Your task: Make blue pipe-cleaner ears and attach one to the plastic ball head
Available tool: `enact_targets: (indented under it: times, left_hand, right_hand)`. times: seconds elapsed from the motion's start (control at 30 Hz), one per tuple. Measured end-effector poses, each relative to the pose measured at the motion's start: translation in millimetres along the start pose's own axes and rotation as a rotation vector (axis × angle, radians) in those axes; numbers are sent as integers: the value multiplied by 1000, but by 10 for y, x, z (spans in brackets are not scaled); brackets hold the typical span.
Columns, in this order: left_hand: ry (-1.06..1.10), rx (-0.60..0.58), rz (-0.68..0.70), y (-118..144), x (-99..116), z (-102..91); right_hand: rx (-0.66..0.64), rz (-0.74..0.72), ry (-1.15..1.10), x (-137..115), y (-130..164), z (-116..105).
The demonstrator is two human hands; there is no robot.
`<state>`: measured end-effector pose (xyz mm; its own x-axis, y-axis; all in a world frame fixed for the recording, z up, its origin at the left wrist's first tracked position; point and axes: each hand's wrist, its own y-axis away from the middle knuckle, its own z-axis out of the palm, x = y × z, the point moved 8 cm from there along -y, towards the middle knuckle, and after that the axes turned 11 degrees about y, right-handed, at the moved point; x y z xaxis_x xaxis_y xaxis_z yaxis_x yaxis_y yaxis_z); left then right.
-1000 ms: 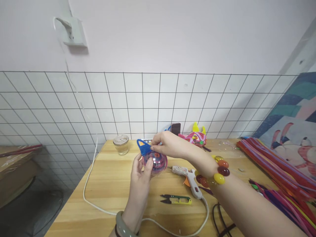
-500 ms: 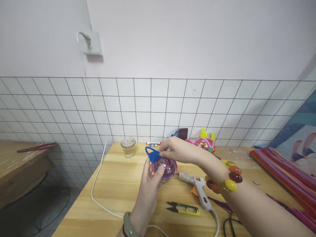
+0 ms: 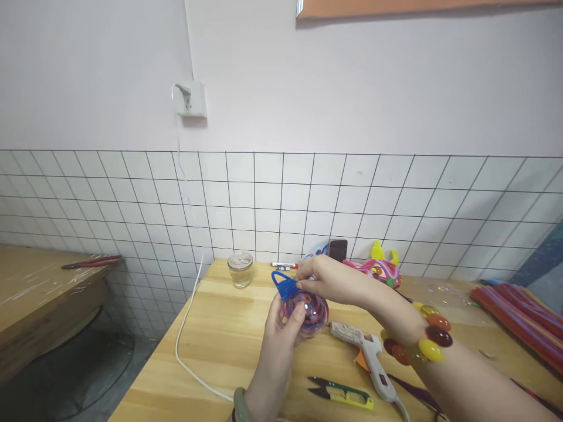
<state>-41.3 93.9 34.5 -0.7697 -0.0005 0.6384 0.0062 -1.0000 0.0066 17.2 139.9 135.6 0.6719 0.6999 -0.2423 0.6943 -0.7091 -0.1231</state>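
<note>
My left hand point(image 3: 281, 337) is closed around a round piece with a clear, shiny dome and pink and purple coils point(image 3: 314, 316), its thumb pressed on the dome. At the upper left edge of that piece sits a blue pipe-cleaner shape point(image 3: 285, 286), tightly wound below with an open loop at the top. My right hand point(image 3: 321, 272) reaches over from the right, its thumb and fingers pinched at the right side of the blue shape. Whether the blue shape is fixed to the round piece, I cannot tell.
A white glue gun point(image 3: 369, 354) and yellow-green thread snips point(image 3: 341, 392) lie near my hands. Behind stand a glass jar point(image 3: 240, 271), a phone point(image 3: 338, 250) and a pink craft piece point(image 3: 380, 271). Striped pipe cleaners point(image 3: 523, 316) lie right; a white cord point(image 3: 178, 346) runs left.
The view has tilted up and turned left, so everything sits further right and lower. Both hands keep the same hold on the round piece and the blue shape.
</note>
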Motion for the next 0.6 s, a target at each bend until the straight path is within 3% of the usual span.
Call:
enact_targets:
  times: [0.6]
  left_hand:
    - [-10,-34,33,18,49,11]
  right_hand:
    - [13,-2,58,-75,-21,-62]
